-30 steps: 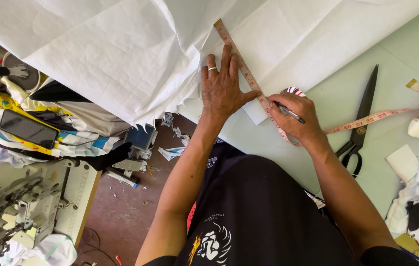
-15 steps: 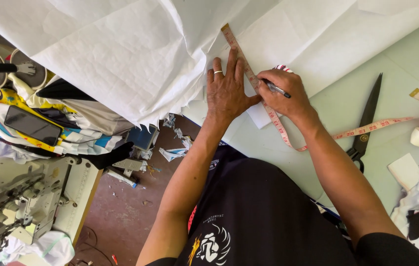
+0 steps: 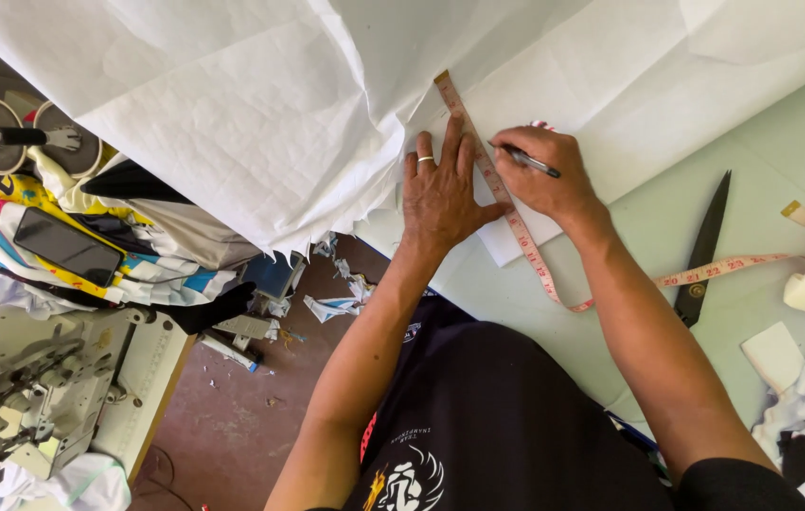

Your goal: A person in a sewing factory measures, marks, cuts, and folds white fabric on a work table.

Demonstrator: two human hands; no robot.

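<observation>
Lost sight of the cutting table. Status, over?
Left hand flat on pink measuring tape, white paper sheet beneath. Right hand holds dark pen at tape. Black scissors lie clear.

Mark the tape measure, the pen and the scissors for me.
tape measure [image 3: 471,134], head view, on the straight stretch lying over the white paper.
pen [image 3: 533,164], head view, on the barrel in the right hand.
scissors [image 3: 710,230], head view, on the dark blades.

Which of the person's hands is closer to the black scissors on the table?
Right. The right hand, holding a pen, rests on the white paper just left of the black scissors. The left hand lies flat on the tape measure, farther from them.
</observation>
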